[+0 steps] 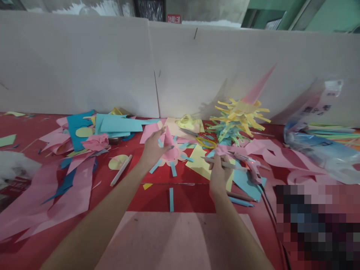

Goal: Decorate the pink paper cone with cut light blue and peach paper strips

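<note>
My left hand (154,147) pinches a small pink paper cone (168,144) that stands on a pink flower-shaped cutout (174,154) with blue paper strips (173,168) around it. My right hand (220,173) is closed round a thin grey glue stick (225,164), held level, pointing right. A pink glue gun (253,168) with a red light lies just right of that hand, its black cord (267,202) running toward me. Further back stands a fringed paper tree (239,118) of yellow and green layers with a pink tip.
Loose pink, blue and yellow paper scraps (84,138) cover the red table (28,140). Yellow-handled scissors (206,141) lie behind the cone. A white stick (120,170) lies left. A plastic bag of coloured sheets (317,142) sits at right. A cardboard wall (112,63) closes the back.
</note>
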Demonstrator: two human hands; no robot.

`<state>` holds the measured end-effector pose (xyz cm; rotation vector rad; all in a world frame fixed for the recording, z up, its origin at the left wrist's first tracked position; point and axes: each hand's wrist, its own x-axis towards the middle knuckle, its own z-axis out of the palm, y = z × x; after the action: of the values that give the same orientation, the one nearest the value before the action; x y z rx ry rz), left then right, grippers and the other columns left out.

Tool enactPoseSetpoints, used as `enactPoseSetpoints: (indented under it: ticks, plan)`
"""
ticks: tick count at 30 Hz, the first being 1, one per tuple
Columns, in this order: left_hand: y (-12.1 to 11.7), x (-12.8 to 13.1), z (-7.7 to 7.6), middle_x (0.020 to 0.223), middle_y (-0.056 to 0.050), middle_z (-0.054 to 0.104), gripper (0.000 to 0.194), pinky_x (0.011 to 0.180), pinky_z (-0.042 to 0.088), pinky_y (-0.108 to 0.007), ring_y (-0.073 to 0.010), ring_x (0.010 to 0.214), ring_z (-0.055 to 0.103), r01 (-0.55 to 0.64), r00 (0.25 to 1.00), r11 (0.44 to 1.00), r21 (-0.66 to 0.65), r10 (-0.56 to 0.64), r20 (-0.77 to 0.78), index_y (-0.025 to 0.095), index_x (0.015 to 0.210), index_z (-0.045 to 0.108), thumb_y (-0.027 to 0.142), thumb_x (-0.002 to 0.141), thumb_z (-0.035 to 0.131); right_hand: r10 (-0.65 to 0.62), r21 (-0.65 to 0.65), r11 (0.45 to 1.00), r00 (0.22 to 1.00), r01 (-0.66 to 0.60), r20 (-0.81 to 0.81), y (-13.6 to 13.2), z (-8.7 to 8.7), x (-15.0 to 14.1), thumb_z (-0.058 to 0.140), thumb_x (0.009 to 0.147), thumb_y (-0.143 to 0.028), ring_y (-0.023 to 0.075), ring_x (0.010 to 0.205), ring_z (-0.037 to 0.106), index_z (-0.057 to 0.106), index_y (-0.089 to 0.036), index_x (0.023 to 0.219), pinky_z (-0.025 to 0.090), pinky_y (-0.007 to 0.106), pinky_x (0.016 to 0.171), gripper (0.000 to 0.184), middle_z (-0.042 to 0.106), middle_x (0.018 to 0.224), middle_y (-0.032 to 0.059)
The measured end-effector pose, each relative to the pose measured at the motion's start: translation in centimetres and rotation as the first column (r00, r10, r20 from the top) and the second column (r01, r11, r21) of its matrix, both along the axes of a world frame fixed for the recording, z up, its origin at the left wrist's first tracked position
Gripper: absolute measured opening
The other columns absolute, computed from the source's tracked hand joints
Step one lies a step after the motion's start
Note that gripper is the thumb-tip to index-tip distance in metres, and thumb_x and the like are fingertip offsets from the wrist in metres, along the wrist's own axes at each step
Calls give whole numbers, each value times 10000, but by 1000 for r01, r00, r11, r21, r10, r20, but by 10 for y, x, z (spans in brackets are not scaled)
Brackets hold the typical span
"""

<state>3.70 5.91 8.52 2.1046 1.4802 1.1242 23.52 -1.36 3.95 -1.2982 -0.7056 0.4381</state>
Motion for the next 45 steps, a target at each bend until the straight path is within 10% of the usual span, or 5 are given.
enactPoseSetpoints:
  ticks: [4,12,45]
  plan:
    - [-29,-13,-23,1148,-75,531,342,916,383,-328,-189,1076,495,-140,989,988,69,136,66,202,1132,485,290,803,516,101,-83,993,980,-87,171,0,0,-21,502,804,-403,96,449,434,408,-204,574,335,225,495,318,412,432,-75]
    - [-54,-7,-60,1110,-29,543,317,863,353,-379,-228,1042,477,-66,950,993,-96,33,-311,249,1012,541,393,734,593,554,-213,831,802,-514,224,14,-10,-54,481,821,-392,103,449,459,439,-215,598,363,239,541,287,487,446,-63]
    - [-57,-7,-56,1145,-27,513,464,899,286,-410,-246,1046,450,-53,931,991,-124,5,-366,256,1048,498,426,649,662,546,-270,831,805,-486,233,14,-15,-50,493,805,-350,100,417,439,472,-208,570,357,229,511,275,495,403,-65]
